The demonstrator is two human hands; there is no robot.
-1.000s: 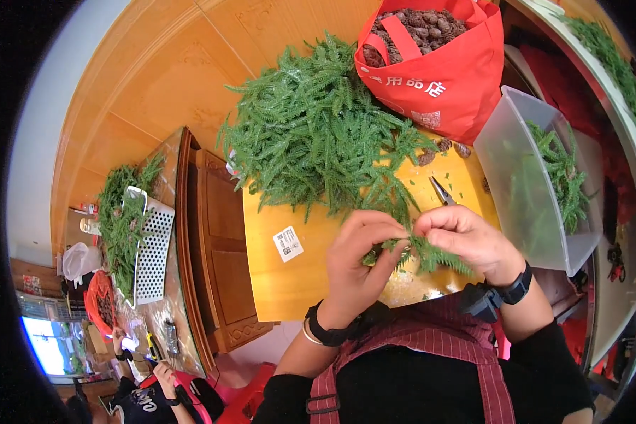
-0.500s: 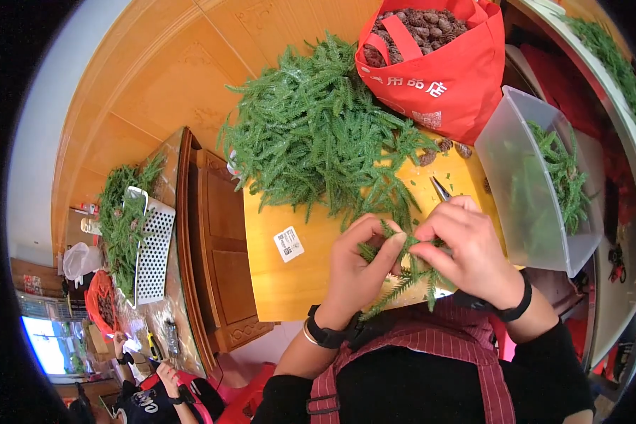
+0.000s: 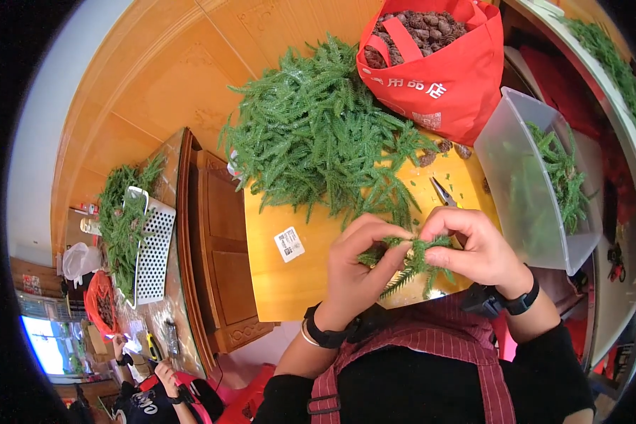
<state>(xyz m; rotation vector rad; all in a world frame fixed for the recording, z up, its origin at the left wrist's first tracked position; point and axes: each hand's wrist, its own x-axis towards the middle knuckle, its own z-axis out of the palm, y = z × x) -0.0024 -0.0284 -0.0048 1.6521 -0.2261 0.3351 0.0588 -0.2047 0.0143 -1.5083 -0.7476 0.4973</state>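
A small green artificial pine sprig (image 3: 415,260) is pinched between my two hands above the table's near edge. The fingertips of my left hand (image 3: 364,261) close on its left part. My right hand (image 3: 473,247) grips the right part, thumb and forefinger together close to the left fingertips. Both hands are closed, and the exact spot they pinch is partly covered by fingers. Beyond them a large heap of green pine sprigs (image 3: 325,134) covers the back of the yellow table (image 3: 268,283). Pliers (image 3: 443,192) lie just past my right hand.
A red bag (image 3: 438,92) full of pine cones (image 3: 431,28) stands at the back right. Right of the table is a clear plastic bin (image 3: 530,191) holding greenery. A white label (image 3: 288,244) lies at left. Another person's hand (image 3: 167,378) shows lower left, by a white perforated basket (image 3: 155,247).
My fingertips have come closer together on the sprig, and my right hand has shifted and turned slightly. More of the pliers now shows. The other person's hand has moved a little.
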